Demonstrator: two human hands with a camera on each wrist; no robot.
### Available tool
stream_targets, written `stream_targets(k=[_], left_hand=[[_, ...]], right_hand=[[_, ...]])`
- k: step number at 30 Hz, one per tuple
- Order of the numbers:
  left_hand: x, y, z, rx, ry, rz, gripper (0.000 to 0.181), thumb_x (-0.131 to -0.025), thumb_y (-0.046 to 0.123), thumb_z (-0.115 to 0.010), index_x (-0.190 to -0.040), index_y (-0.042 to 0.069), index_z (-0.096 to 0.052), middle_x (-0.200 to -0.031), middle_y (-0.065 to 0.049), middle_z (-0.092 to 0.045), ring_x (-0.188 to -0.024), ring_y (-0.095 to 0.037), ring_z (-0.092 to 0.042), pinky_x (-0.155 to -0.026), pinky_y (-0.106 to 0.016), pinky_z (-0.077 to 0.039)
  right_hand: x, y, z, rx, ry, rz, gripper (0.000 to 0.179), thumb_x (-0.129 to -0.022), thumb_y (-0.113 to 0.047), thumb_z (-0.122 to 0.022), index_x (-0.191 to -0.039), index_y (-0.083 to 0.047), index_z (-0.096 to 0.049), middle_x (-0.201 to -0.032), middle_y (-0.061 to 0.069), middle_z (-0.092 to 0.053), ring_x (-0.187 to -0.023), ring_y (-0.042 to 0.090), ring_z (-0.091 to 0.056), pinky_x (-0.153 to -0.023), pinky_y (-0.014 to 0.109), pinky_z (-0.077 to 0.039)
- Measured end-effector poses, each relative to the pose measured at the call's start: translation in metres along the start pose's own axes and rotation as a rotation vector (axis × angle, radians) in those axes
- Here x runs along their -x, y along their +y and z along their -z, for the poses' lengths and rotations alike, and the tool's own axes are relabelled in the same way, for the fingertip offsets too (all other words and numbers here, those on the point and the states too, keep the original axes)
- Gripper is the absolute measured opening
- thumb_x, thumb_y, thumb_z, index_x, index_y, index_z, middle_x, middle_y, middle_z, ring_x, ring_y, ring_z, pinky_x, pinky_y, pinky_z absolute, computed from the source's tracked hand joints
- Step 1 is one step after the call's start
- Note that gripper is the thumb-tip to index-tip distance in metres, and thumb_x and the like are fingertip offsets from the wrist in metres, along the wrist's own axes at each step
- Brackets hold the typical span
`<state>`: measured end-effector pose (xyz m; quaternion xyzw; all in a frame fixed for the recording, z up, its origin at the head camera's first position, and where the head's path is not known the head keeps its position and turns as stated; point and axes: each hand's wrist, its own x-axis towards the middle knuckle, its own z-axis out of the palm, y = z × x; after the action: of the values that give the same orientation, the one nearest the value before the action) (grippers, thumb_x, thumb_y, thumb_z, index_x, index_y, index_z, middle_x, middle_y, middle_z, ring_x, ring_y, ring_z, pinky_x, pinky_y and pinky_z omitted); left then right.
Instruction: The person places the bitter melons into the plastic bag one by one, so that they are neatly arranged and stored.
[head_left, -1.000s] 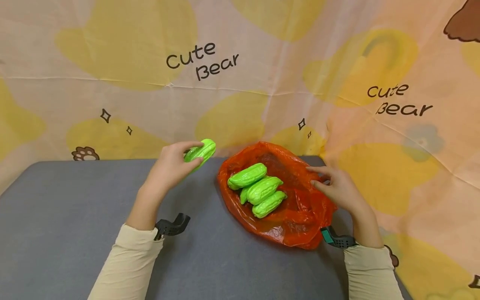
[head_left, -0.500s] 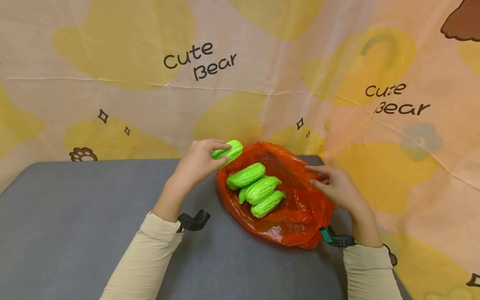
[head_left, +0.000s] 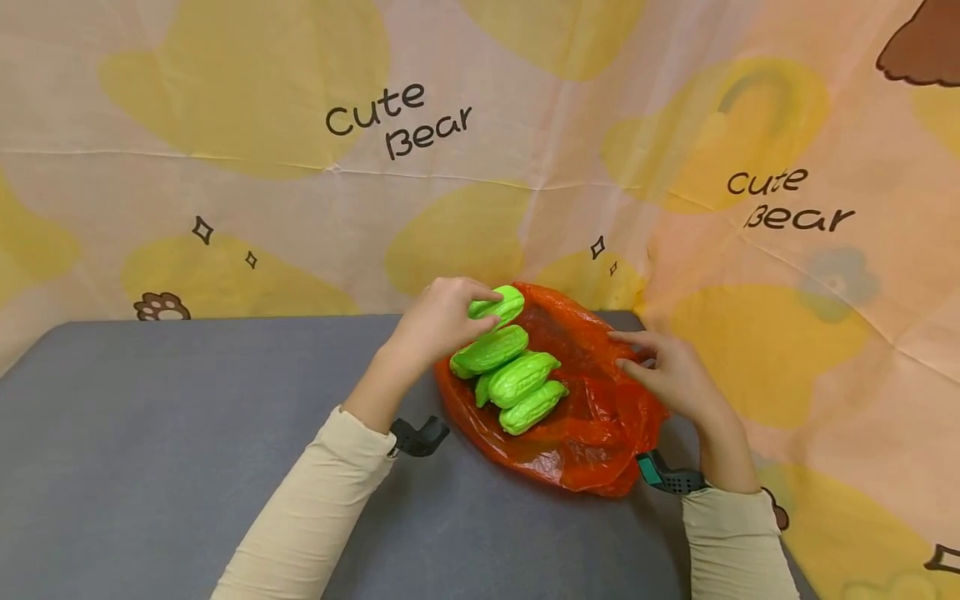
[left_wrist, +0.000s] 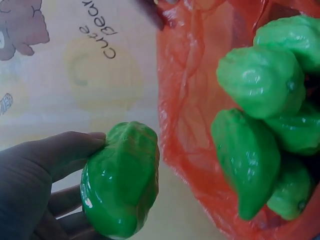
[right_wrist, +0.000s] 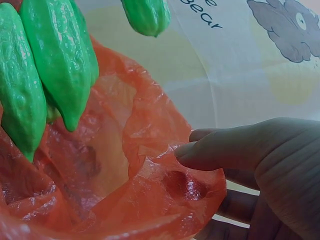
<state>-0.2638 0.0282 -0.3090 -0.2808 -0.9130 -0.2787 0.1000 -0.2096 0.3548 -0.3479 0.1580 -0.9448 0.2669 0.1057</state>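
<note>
My left hand [head_left: 442,317] holds a bright green, ridged bitter melon [head_left: 504,307] between thumb and fingers, over the far left rim of a red plastic bag [head_left: 600,450]. In the left wrist view the held bitter melon [left_wrist: 120,180] hangs beside the bag's edge. Several similar bitter melons [head_left: 523,379] lie heaped inside the spread mouth of the bag. My right hand [head_left: 678,379] pinches the bag's right edge; in the right wrist view the thumb [right_wrist: 220,150] lies on the inner side of the film, with fingers behind it.
The bag rests on a grey table [head_left: 187,450] near its far right corner. A printed fabric backdrop [head_left: 300,208] rises along the back and right sides. Both wrists wear dark camera mounts [head_left: 420,437] that stick out over the table.
My left hand has carried the bitter melon rightward, from beside the bag to over its far left rim. The right hand keeps its hold on the bag's edge.
</note>
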Motion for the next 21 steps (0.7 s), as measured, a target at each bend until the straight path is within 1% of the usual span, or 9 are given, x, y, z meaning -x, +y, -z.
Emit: stream_targets(k=[8, 11, 14, 21], left_hand=[[-0.005, 0.006, -0.017, 0.028, 0.005, 0.009, 0.030, -0.091, 0.025, -0.075, -0.120, 0.018, -0.077, -0.123, -0.003, -0.074, -0.120, -0.023, -0.068, -0.103, -0.041, -0.053], [-0.007, 0.008, -0.024, 0.041, -0.004, 0.004, 0.030, -0.091, 0.025, -0.076, -0.120, 0.018, -0.077, -0.122, -0.002, -0.075, -0.118, -0.022, -0.069, -0.102, -0.040, -0.054], [-0.009, 0.009, -0.030, 0.040, -0.006, 0.002, 0.029, -0.091, 0.025, -0.076, -0.119, 0.017, -0.077, -0.121, -0.003, -0.075, -0.116, -0.022, -0.069, -0.100, -0.040, -0.055], [-0.011, 0.008, -0.041, 0.034, -0.014, 0.026, 0.029, -0.090, 0.023, -0.076, -0.118, 0.018, -0.077, -0.122, -0.002, -0.075, -0.116, -0.023, -0.069, -0.099, -0.041, -0.055]], right_hand=[[-0.001, 0.000, -0.001, -0.008, -0.014, -0.023, 0.036, -0.093, -0.007, -0.071, -0.129, -0.006, -0.069, -0.102, 0.017, -0.073, -0.082, 0.025, -0.066, -0.062, 0.025, -0.051], [-0.001, -0.001, -0.001, -0.013, -0.022, -0.024, 0.036, -0.093, -0.007, -0.071, -0.129, -0.005, -0.069, -0.101, 0.017, -0.073, -0.080, 0.024, -0.066, -0.060, 0.025, -0.051], [-0.001, -0.002, -0.001, -0.016, -0.025, -0.022, 0.036, -0.093, -0.006, -0.071, -0.129, -0.005, -0.069, -0.101, 0.017, -0.073, -0.078, 0.023, -0.065, -0.059, 0.025, -0.050], [-0.001, -0.002, 0.000, -0.013, -0.021, -0.031, 0.036, -0.093, -0.006, -0.071, -0.129, -0.005, -0.069, -0.103, 0.018, -0.073, -0.080, 0.024, -0.064, -0.060, 0.025, -0.050]])
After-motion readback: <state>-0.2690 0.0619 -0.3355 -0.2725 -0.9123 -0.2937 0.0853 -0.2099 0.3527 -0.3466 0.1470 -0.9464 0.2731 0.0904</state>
